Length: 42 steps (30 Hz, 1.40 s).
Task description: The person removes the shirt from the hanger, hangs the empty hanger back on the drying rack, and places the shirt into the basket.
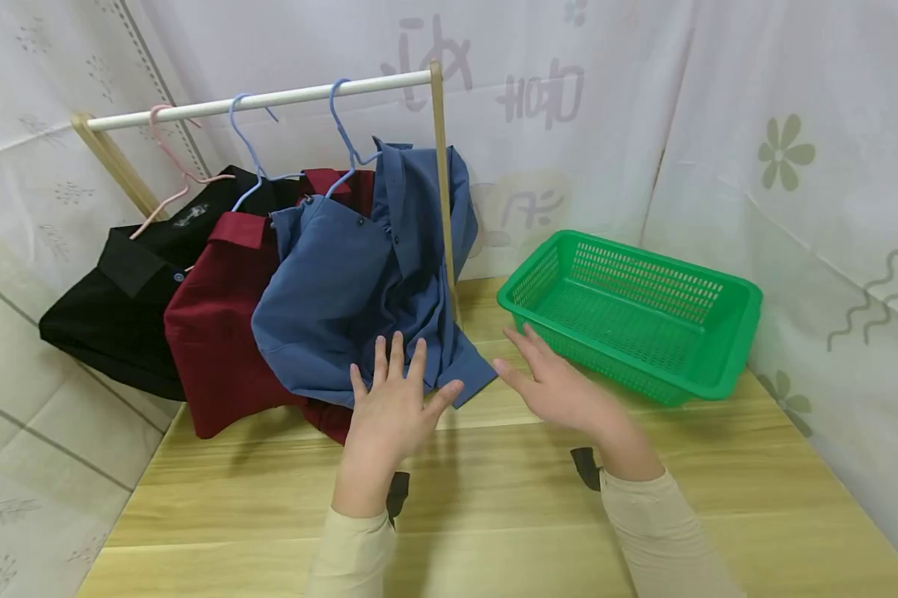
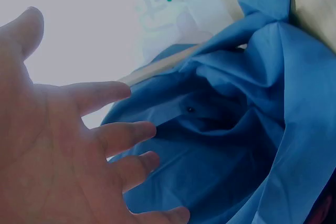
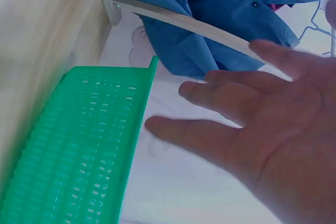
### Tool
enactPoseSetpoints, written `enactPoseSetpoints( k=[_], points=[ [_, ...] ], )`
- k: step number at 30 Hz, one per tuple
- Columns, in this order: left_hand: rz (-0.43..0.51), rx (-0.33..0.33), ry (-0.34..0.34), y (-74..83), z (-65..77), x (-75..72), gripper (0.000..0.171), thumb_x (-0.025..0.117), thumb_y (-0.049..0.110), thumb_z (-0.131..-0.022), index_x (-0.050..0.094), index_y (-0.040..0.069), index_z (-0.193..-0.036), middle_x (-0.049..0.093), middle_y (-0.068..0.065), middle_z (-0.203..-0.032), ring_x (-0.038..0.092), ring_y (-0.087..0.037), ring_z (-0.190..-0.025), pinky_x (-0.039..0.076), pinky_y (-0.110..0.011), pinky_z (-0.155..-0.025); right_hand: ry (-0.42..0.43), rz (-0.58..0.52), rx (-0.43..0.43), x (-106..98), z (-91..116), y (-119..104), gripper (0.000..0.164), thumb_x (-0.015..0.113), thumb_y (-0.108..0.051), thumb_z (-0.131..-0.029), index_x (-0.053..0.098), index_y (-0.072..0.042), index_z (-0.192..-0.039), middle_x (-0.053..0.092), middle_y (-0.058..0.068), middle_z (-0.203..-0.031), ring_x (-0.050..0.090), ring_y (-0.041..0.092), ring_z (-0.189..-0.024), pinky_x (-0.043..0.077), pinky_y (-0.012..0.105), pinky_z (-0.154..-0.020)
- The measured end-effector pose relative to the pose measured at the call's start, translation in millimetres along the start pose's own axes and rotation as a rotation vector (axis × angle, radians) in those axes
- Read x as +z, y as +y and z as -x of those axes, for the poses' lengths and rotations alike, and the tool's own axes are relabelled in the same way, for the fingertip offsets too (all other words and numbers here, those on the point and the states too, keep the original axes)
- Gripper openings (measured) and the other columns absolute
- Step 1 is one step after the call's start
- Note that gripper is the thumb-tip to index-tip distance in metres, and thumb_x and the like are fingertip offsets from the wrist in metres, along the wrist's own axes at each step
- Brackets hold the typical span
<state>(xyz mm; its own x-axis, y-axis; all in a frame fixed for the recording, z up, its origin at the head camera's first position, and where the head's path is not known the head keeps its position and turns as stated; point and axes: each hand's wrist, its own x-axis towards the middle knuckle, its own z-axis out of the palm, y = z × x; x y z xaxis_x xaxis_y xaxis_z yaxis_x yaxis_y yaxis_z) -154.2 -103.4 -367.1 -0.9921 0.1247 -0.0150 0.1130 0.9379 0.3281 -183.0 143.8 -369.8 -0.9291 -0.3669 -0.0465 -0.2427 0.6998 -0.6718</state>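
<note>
My left hand (image 1: 390, 407) is spread with straight fingers just in front of a blue shirt (image 1: 329, 291); whether it touches the cloth I cannot tell. The blue shirt hangs from a blue hanger (image 1: 350, 154) at the rack's right end, its lower part bunched and one corner lying on the table. Between that shirt and the green basket (image 1: 635, 378), my right hand (image 1: 561, 386) is held with its fingers extended and nothing in it. In the right wrist view, the basket (image 3: 79, 145) lies beyond the fingertips.
A white rail (image 1: 299, 97) on wooden posts (image 1: 443, 183) also carries a dark red shirt (image 1: 224, 332) on a blue hanger and a black shirt (image 1: 112, 316) on a pink hanger (image 1: 172, 166). Printed white curtains (image 1: 792, 232) surround the wooden table (image 1: 508, 540).
</note>
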Motion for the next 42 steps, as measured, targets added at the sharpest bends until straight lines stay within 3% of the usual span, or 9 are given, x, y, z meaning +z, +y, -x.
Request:
enactPoseSetpoints(
  k=[3, 8, 12, 16, 21, 25, 28, 32, 42],
  points=[
    [-0.008, -0.007, -0.002, -4.2, -3.1, -6.1, 0.091, 0.037, 0.077, -0.103, 0.02, 0.021, -0.172, 0.005, -0.013, -0.181, -0.009, -0.036, -0.168, 0.005, -0.076, -0.128, 0.02, -0.052, -0.031, -7.0, -16.4, -4.5, 0.08, 0.037, -0.06, -0.112, 0.017, -0.01, -0.171, 0.012, 0.02, -0.179, 0.014, 0.047, -0.165, 0.02, 0.069, -0.129],
    [0.0, -0.022, 0.008, -15.9, -11.1, -24.9, 0.089, 0.042, 0.074, -0.103, 0.021, 0.021, -0.172, 0.006, -0.014, -0.181, -0.005, -0.038, -0.168, 0.008, -0.075, -0.128, 0.045, -0.129, -0.026, -15.8, -47.6, -16.7, 0.078, 0.036, -0.059, -0.112, 0.018, -0.011, -0.171, 0.023, 0.019, -0.177, 0.026, 0.046, -0.162, 0.027, 0.065, -0.128],
    [0.017, -0.013, 0.087, -27.0, -16.9, -49.3, 0.085, 0.047, 0.069, -0.105, 0.028, 0.017, -0.17, 0.015, -0.017, -0.179, 0.009, -0.041, -0.168, 0.018, -0.071, -0.129, 0.089, -0.205, -0.013, -22.0, -80.2, -27.2, 0.07, 0.036, -0.055, -0.113, 0.026, -0.014, -0.169, 0.034, 0.019, -0.172, 0.036, 0.046, -0.157, 0.034, 0.062, -0.126],
    [0.057, 0.015, 0.27, -34.1, -18.3, -69.9, 0.073, 0.053, 0.06, -0.107, 0.043, 0.015, -0.163, 0.035, -0.016, -0.173, 0.036, -0.04, -0.159, 0.041, -0.066, -0.12, 0.158, -0.312, -0.007, -28.6, -111.8, -35.9, 0.065, 0.036, -0.052, -0.114, 0.03, -0.015, -0.167, 0.04, 0.016, -0.168, 0.043, 0.04, -0.154, 0.04, 0.058, -0.123],
    [0.131, 0.068, 0.595, -40.0, -19.1, -84.3, 0.048, 0.061, 0.043, -0.107, 0.067, 0.011, -0.141, 0.064, -0.012, -0.149, 0.062, -0.036, -0.134, 0.056, -0.059, -0.104, 0.205, -0.533, -0.009, -33.9, -146.2, -44.7, 0.06, 0.04, -0.045, -0.115, 0.032, -0.014, -0.166, 0.039, 0.015, -0.167, 0.05, 0.034, -0.148, 0.047, 0.05, -0.119],
    [0.173, 0.094, 0.831, -45.9, -21.4, -92.8, 0.034, 0.063, 0.032, -0.106, 0.075, 0.006, -0.124, 0.072, -0.014, -0.133, 0.066, -0.036, -0.121, 0.06, -0.056, -0.098, 0.25, -0.543, -0.009, -33.2, -169.7, -49.5, 0.06, 0.042, -0.044, -0.115, 0.033, -0.014, -0.165, 0.04, 0.013, -0.166, 0.046, 0.032, -0.151, 0.046, 0.048, -0.121],
    [0.183, 0.076, 0.921, -50.5, -24.8, -98.4, 0.031, 0.062, 0.027, -0.106, 0.076, 0.003, -0.12, 0.072, -0.016, -0.132, 0.062, -0.037, -0.121, 0.061, -0.056, -0.096, 0.291, -0.526, -0.005, -32.5, -184.5, -51.8, 0.059, 0.042, -0.042, -0.115, 0.033, -0.013, -0.166, 0.04, 0.012, -0.167, 0.041, 0.032, -0.155, 0.041, 0.047, -0.124],
    [0.176, 0.028, 0.964, -55.8, -30.7, -103.8, 0.03, 0.063, 0.023, -0.105, 0.076, 0.001, -0.121, 0.07, -0.018, -0.134, 0.06, -0.039, -0.123, 0.057, -0.056, -0.102, 0.343, -0.56, -0.003, -34.5, -198.5, -51.9, 0.057, 0.043, -0.04, -0.115, 0.036, -0.014, -0.164, 0.042, 0.012, -0.166, 0.041, 0.03, -0.154, 0.039, 0.045, -0.126],
    [0.186, -0.074, 0.936, -61.6, -36.0, -105.0, 0.031, 0.065, 0.02, -0.104, 0.073, 0.002, -0.129, 0.07, -0.019, -0.136, 0.06, -0.04, -0.123, 0.052, -0.056, -0.108, 0.363, -0.609, -0.037, -32.6, -215.0, -51.9, 0.051, 0.046, -0.038, -0.114, 0.044, -0.017, -0.161, 0.048, 0.009, -0.162, 0.048, 0.025, -0.148, 0.045, 0.04, -0.121]
  ],
)
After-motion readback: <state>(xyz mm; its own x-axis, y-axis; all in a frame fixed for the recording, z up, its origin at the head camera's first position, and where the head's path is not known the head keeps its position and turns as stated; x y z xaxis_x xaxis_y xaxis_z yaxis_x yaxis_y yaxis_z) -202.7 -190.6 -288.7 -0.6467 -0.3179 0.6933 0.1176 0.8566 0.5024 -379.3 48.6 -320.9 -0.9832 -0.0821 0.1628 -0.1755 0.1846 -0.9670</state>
